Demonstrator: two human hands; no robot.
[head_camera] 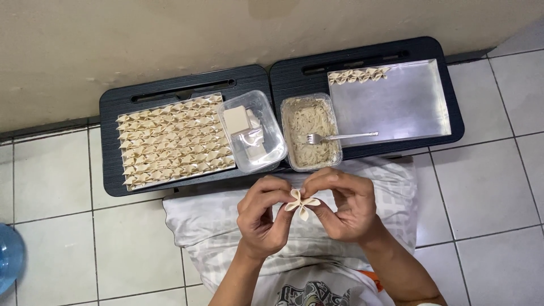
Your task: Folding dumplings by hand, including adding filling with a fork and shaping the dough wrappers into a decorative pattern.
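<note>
Where 2 thumbs meet: soft pleated dumpling (301, 204) betw. left hand (262, 218) & right hand (344, 205).

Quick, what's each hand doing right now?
Left hand: fingers pinched shut on the small pale folded dough wrapper.
Right hand: fingers pinched shut on the same wrapper.

Dumpling (301, 204): pale, matt dough, smooth and soft-looking. Tray (396, 102): bare metal, brushed, with a dull sheen. Tubs (272, 122): clear, glossy plastic. Fork (340, 136): shiny metal. Filling (309, 122): coarse, moist paste. Surface (170, 85): black, finely ribbed, matt. Floor (56, 175): white glazed tile, semi-gloss. Cloth (204, 226): checked woven fabric.
</note>
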